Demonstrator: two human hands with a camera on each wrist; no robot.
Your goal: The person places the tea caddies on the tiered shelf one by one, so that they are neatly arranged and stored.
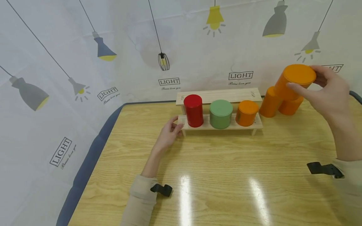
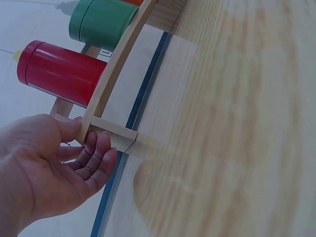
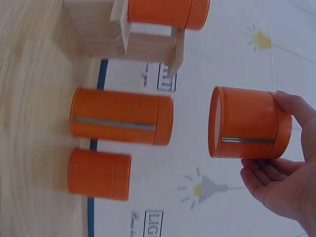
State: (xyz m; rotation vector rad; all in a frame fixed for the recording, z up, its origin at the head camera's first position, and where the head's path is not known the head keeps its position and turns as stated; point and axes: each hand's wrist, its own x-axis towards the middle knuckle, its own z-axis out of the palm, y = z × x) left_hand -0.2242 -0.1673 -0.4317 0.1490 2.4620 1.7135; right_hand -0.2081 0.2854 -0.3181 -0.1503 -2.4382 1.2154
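Note:
My right hand (image 1: 329,91) holds a wide orange canister (image 1: 294,80) in the air, thumb on one side and fingers on the other. In the right wrist view, that canister's lid end lies toward the palm. My left hand (image 1: 168,133) grips the left end of a two-step wooden rack (image 1: 217,95); in the left wrist view, the thumb is above the board (image 2: 111,74) and the fingers curl under it. On the lower step stand a red canister (image 1: 194,111), a green canister (image 1: 221,114) and a small orange canister (image 1: 247,113).
Right of the rack, a tall orange canister (image 3: 121,116) and a shorter orange canister (image 3: 98,174) stand on the wooden table (image 1: 135,157). Behind them hangs a white cloth (image 1: 127,72) printed with lamps. A blue edge (image 1: 93,147) runs along the table's left side.

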